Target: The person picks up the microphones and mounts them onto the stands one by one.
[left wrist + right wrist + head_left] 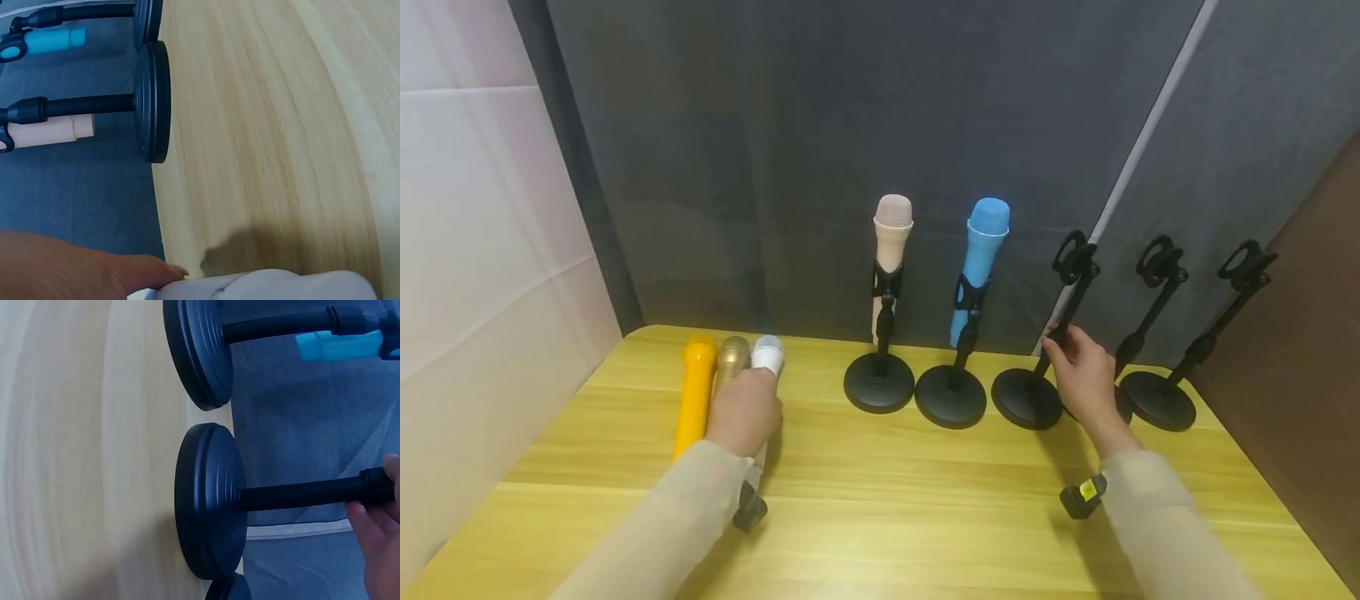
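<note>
Held stand is black, held microphone seemingly white.

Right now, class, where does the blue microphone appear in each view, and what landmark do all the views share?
Head: the blue microphone is slightly right of centre, held upright in its stand.
Left wrist: its lower part shows at top left.
Right wrist: its lower part shows at top right.
Shared landmark: its stand's round black base.

A white microphone, head pointing away, lies left of an upright, round-based black stand.
</note>
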{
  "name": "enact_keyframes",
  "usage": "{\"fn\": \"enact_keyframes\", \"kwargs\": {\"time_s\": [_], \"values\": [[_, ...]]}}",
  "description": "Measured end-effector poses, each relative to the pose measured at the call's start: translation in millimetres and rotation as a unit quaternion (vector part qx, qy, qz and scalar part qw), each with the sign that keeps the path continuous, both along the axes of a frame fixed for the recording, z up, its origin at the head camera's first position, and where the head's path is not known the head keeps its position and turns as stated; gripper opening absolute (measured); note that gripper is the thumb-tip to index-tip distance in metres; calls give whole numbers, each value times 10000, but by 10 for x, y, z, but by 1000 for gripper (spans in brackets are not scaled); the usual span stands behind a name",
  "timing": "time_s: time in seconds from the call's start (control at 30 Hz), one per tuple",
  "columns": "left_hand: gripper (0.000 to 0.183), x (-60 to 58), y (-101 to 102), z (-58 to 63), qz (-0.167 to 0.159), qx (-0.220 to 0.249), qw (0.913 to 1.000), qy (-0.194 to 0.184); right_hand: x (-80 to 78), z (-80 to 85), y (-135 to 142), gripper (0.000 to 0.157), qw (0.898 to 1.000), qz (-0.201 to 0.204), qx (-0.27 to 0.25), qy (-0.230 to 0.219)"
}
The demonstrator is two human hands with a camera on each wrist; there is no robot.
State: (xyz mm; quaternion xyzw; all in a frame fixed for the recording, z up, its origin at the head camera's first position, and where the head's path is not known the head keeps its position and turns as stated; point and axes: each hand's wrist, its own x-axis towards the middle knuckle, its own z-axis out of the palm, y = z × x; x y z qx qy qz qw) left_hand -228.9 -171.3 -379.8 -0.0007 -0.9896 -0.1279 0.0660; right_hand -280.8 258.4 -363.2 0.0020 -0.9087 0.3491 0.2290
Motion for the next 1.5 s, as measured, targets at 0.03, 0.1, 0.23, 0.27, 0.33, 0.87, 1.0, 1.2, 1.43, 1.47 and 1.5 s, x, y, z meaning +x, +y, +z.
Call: {"fn": "enact_keyframes", "kwargs": {"time_s": [0.03,0.1,0.23,0.27,0.33,0.87,1.0,1.2,1.43,1.47,1.5], "values": [[11,-1,1,-3,10,-18,10000,-6,19,-2,5,33,10000,2,-26,-1],[12,-2,0,-10,1,-69,10000,13,58,-7,11,32,10000,-17,-89,-5],[14,-3,-5,-20,-45,-106,9999,127,133,-3,11,30,9998,-87,-161,30],[14,-3,-6,-22,-60,-109,9998,161,148,-1,9,30,9998,-88,-164,31],[14,4,-6,-26,-87,-117,9997,204,174,-1,5,31,9999,-92,-140,29],[15,172,112,-62,516,633,9956,-453,519,-86,-164,37,9966,-630,-524,-7],[22,201,93,-63,577,860,9933,-515,595,-75,-244,35,9959,-716,-544,93],[24,278,30,-98,537,1420,9877,-382,713,-85,-348,27,9957,-685,-431,448],[27,292,33,-153,639,1675,9832,-349,840,-7,-442,33,9974,-477,-544,-38],[28,294,32,-158,639,1664,9832,-387,854,-3,-461,35,9970,-474,-586,-164],[28,295,37,-163,642,1661,9830,-438,867,-6,-477,36,9966,-461,-626,-260]]}}
